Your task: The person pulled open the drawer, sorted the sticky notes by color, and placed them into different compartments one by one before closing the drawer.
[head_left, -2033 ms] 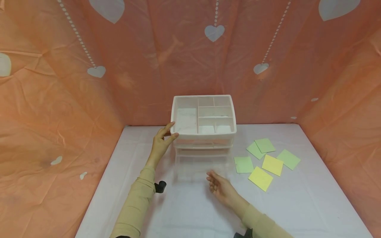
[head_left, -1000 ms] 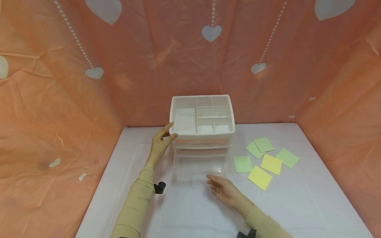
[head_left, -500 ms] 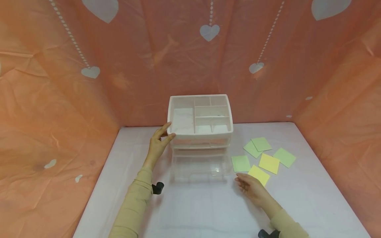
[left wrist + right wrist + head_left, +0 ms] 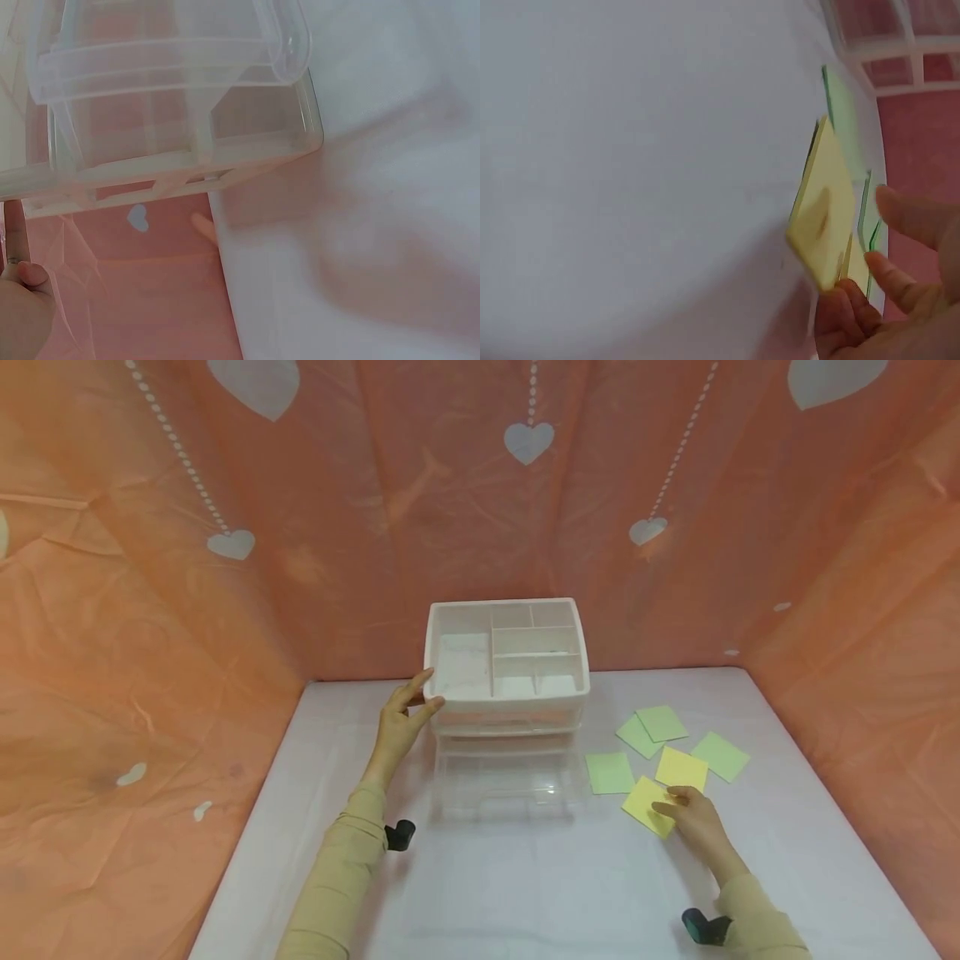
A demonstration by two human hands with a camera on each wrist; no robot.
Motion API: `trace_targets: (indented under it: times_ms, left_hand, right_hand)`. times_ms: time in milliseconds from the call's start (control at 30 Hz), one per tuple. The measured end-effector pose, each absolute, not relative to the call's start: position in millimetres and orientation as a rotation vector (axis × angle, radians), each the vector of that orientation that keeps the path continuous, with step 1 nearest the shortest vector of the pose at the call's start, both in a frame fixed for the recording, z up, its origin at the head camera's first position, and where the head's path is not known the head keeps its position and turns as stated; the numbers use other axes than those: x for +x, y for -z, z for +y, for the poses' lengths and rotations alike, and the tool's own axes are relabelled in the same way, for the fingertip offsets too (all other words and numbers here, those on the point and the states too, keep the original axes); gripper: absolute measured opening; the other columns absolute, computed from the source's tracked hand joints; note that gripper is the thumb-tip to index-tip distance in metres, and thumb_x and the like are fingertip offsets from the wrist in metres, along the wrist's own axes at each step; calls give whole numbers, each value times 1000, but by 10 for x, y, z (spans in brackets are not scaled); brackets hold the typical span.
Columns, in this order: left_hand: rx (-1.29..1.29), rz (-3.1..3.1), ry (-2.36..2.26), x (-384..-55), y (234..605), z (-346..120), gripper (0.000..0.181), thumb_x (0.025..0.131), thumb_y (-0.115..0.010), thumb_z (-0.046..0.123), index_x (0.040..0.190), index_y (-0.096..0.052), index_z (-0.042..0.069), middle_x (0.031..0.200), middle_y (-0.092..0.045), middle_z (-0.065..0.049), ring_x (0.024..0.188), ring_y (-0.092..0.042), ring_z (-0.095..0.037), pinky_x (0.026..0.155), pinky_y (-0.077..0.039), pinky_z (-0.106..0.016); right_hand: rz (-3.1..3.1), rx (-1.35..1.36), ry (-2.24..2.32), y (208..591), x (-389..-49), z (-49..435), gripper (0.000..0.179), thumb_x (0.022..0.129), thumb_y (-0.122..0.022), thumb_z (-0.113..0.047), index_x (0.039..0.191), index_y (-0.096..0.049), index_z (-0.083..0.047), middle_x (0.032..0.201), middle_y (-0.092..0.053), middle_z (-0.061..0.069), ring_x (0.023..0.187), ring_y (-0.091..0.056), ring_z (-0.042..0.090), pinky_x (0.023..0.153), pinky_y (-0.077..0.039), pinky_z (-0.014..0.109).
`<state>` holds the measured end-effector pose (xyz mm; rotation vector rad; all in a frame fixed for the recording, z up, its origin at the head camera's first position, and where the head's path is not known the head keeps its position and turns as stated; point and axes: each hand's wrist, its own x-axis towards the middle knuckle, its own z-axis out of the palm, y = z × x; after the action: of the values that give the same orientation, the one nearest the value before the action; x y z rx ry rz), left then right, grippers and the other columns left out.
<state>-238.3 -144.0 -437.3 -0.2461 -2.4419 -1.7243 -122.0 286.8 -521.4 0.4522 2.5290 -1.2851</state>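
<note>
A white plastic drawer organizer (image 4: 506, 697) stands at the back of the table, its lower clear drawer (image 4: 502, 781) pulled out. My left hand (image 4: 397, 727) holds its front left corner, thumb on the front and index finger on the side; the left wrist view shows only part of this hand (image 4: 26, 300). Over the nearer yellow sticky note pad (image 4: 647, 806) hovers my right hand (image 4: 701, 827), thumb and index finger apart. In the right wrist view, the lower fingers of this hand (image 4: 900, 300) are close to the pad's edge (image 4: 825, 210); contact is unclear.
Another yellow pad (image 4: 681, 768) lies just behind. Several green sticky note pads are scattered around, one (image 4: 610, 773) beside the drawer and one (image 4: 720, 757) farther right. Orange cloth (image 4: 450, 527) with hearts hangs behind and at both sides of the white table (image 4: 480, 893).
My right hand has moved from in front of the clear drawer rightward to the nearer yellow pad, its fingers spreading. My left hand keeps its place on the organizer.
</note>
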Motion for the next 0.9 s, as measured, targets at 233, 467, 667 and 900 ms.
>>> trace_targets:
  times_ms: [233, 467, 667, 900]
  left_hand:
    - [-240, -2445, 1723, -2392, 4357, -1452, 51, 85, -67, 34, 133, -50, 35, 124, -54, -8, 109, -50, -25, 107, -27, -56]
    - [-238, -2446, 1699, -2393, 4374, -1470, 51, 85, -67, 33, 133, -50, 33, 123, -54, -10, 110, -51, -26, 105, -29, -57]
    - [-257, -2431, 1730, -2399, 4386, -1452, 50, 85, -67, 32, 133, -51, 32, 120, -54, -10, 108, -51, -25, 106, -28, -58]
    - [-248, -2433, 1714, -2411, 4395, -1455, 50, 85, -68, 32, 132, -52, 34, 115, -56, -10, 107, -52, -24, 105, -30, -56]
  right_hand:
    - [2687, 401, 1009, 5273, -1198, 2964, 72, 83, -63, -25, 130, -31, 18, 126, -37, 42, 114, -31, 56, 91, -29, 63]
    - [2763, 376, 971, 5337, -1200, 2959, 62, 79, -67, -22, 114, -42, 22, 110, -45, 38, 99, -44, 49, 81, -39, 54]
    - [2732, 386, 1061, 5367, -1150, 2972, 38, 87, -56, -15, 110, -45, 13, 98, -56, 25, 86, -54, 29, 71, -42, 33]
    - [2778, 348, 1049, 5207, -1114, 2987, 36, 92, -54, -24, 111, -58, 7, 103, -60, 21, 88, -57, 25, 70, -41, 28]
